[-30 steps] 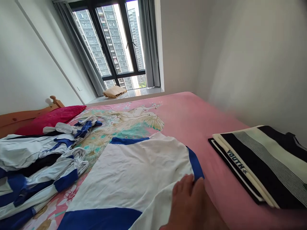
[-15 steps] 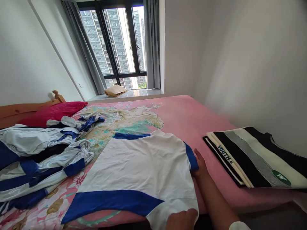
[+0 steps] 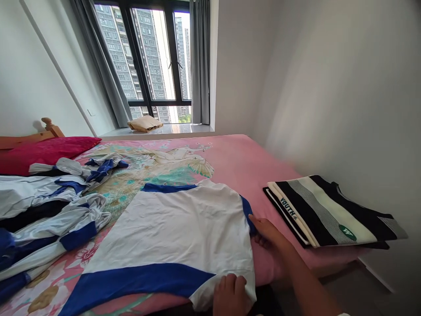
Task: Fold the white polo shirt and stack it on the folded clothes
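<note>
A white T-shirt (image 3: 177, 228) with blue sleeve bands lies flat on the pink floral bedsheet (image 3: 243, 162), near the bed's front edge. My left hand (image 3: 230, 294) is at the shirt's near right corner, fingers curled over the white hem. My right hand (image 3: 268, 232) reaches in from the lower right and pinches the blue edge of the shirt's right sleeve. Just right of that hand lies a folded stack of black-and-cream striped shirts (image 3: 329, 210).
A rumpled pile of white-and-blue clothes (image 3: 49, 215) covers the bed's left side, with a red pillow (image 3: 42, 151) and wooden headboard (image 3: 49, 127) behind. A tan bundle (image 3: 144, 123) rests on the windowsill. A white wall runs along the right.
The view has pulled back and swung right. My right hand slid along the shirt's right edge to the blue sleeve. My left hand came into view at the near corner and curled over the hem.
</note>
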A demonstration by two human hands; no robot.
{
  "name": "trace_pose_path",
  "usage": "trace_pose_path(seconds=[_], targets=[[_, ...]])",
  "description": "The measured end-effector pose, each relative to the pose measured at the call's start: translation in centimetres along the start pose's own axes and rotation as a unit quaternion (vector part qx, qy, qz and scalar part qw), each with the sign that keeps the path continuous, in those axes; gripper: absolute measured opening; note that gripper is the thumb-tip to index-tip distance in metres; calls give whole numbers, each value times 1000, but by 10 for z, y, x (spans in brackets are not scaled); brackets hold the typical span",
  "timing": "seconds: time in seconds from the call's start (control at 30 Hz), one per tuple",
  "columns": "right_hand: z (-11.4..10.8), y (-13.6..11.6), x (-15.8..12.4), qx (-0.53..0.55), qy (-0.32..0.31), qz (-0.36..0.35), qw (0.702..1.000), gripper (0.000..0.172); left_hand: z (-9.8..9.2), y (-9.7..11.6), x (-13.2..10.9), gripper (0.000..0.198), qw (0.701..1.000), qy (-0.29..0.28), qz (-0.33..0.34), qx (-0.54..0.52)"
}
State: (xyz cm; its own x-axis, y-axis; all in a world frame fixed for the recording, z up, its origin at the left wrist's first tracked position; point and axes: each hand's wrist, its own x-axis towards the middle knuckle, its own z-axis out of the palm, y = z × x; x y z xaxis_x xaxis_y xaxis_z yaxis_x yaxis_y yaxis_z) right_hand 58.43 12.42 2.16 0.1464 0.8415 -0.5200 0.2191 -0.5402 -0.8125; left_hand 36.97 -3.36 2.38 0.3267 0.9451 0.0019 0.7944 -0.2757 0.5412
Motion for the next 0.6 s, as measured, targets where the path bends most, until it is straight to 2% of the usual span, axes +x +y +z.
trace_pose_path(seconds=[0.07, 0.13, 0.23, 0.33, 0.47, 0.53, 0.6], targets=[[9, 5, -6, 19, -8, -5, 1000, 53, -6, 7, 5, 60, 999, 33, -23, -16], [19, 5, -9, 55, 3, -24, 998, 46, -7, 18, 17, 64, 998, 27, -45, -21], [28, -1, -14, 104, 37, -65, 992, 32, -2, 28, 34, 50, 998, -4, -55, 21], [27, -3, -18, 138, 62, -107, 983, 27, -3, 25, 41, 40, 997, -33, -46, 58], [23, 0, -19, 140, 87, -131, 978, 28, -24, 22, 36, 42, 996, -64, -54, -28], [21, 1, -16, 123, 112, -139, 976, 31, -34, 29, 36, 43, 994, -64, -48, -71], [17, 2, -12, 91, 148, -146, 974, 34, -34, 37, 38, 46, 993, -68, -26, -94]])
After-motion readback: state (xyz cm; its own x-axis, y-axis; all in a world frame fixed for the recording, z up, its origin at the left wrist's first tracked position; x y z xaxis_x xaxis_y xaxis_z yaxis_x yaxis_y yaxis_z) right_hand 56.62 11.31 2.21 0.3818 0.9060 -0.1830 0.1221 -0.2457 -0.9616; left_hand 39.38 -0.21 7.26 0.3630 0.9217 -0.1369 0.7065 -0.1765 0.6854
